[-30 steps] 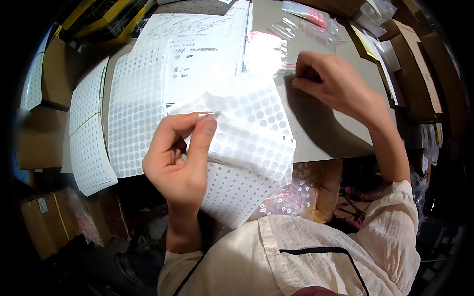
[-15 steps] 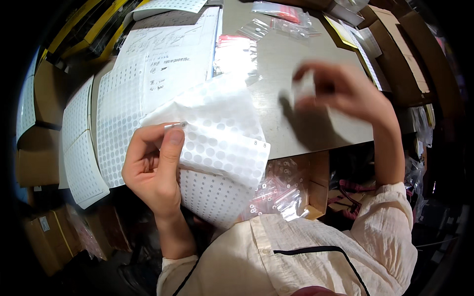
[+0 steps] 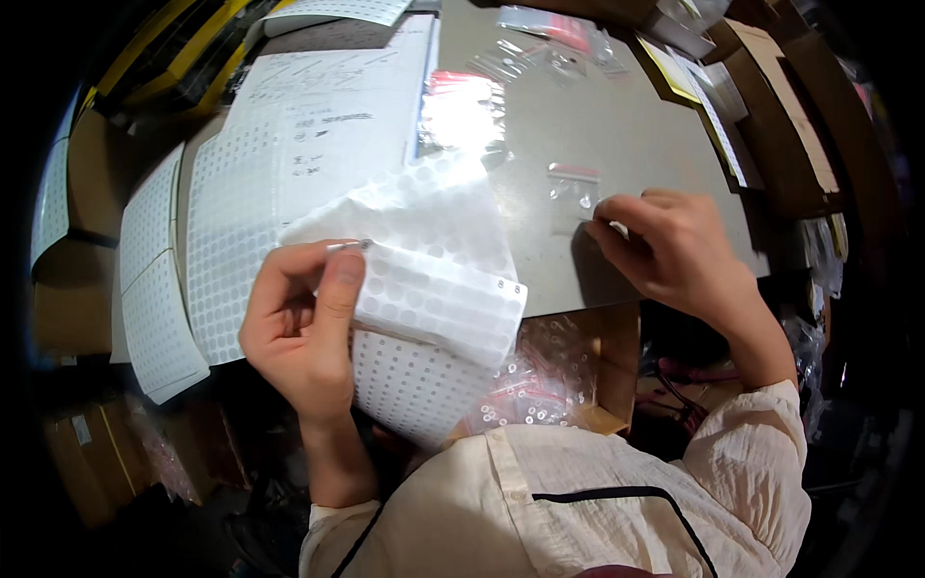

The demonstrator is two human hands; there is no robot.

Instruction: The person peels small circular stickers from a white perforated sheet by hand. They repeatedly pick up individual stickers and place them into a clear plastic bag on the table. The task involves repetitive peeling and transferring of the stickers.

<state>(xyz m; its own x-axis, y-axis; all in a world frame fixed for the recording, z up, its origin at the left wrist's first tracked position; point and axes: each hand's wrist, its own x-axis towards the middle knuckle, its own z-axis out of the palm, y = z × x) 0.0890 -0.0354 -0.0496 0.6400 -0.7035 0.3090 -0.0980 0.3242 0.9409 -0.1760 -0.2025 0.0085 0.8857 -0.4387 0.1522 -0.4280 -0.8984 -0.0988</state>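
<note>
My left hand (image 3: 308,318) is closed in a pinch on a bent sheet of round stickers (image 3: 434,299), with a small printed sticker at the fingertips. The sheet's backing curls over, and rows of small printed marks show on its lower part. My right hand (image 3: 674,250) has its fingers curled, with thumb and forefinger at the lower right corner of a small clear zip bag (image 3: 574,193). That bag has a red strip along its top and lies on or just above the grey table. The fingertips partly hide its corner.
Below the table edge, an open cardboard box (image 3: 617,371) holds red-striped zip bags (image 3: 530,390) with white rings. More zip bags (image 3: 462,106) lie beside the written papers (image 3: 337,125). Sticker sheets (image 3: 164,289) hang over the left edge. Cardboard boxes (image 3: 785,106) line the right.
My right hand has come down and toward me, and its fingers have closed in. The small zip bag now shows flat at its fingertips. My left hand has barely moved.
</note>
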